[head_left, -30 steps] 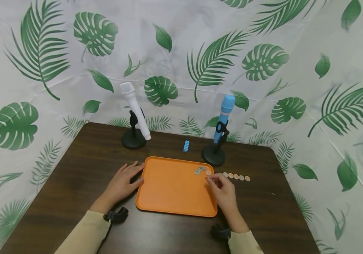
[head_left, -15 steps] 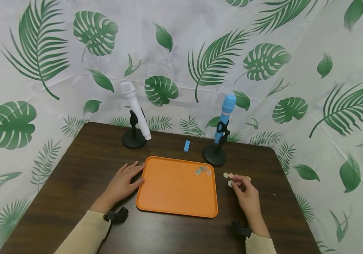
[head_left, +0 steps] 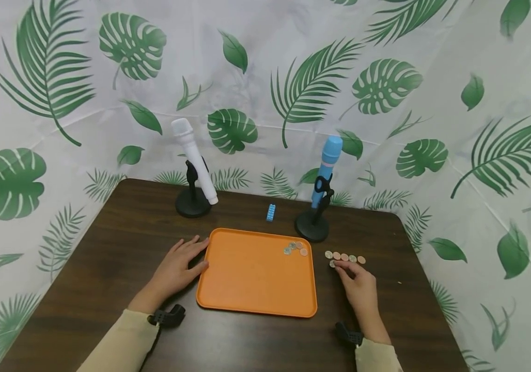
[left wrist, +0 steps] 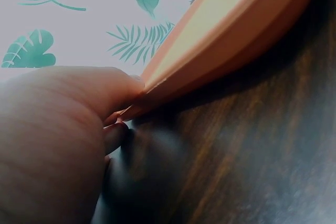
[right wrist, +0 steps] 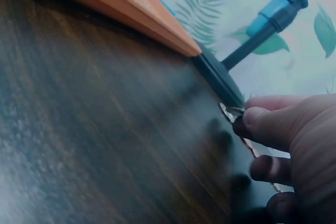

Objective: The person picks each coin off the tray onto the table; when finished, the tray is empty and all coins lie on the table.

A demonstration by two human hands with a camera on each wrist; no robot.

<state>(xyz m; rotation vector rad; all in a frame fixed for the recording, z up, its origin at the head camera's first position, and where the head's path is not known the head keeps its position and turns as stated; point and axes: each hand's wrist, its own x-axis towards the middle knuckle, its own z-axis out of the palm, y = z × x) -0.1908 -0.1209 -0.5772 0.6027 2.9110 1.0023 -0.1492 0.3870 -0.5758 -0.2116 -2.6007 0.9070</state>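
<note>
Overhead, we see no readable writing anywhere. At centre, our left hand [head_left: 179, 268] lies flat with straight fingers against the left rim of the orange tray [head_left: 256, 305] on the dark desk [head_left: 107, 248]. Right of the tray, our right hand [head_left: 358, 284] pinches one coin [right wrist: 231, 112] beside the coin row [head_left: 344, 257]; only the right wrist view shows that coin lifted on edge.

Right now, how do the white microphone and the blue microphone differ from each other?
The white microphone stands at the table's far left and leans with its head to the left; the blue microphone stands further right, near the orange tray, leaning its head to the right. Both sit in black stands with round bases.
</note>
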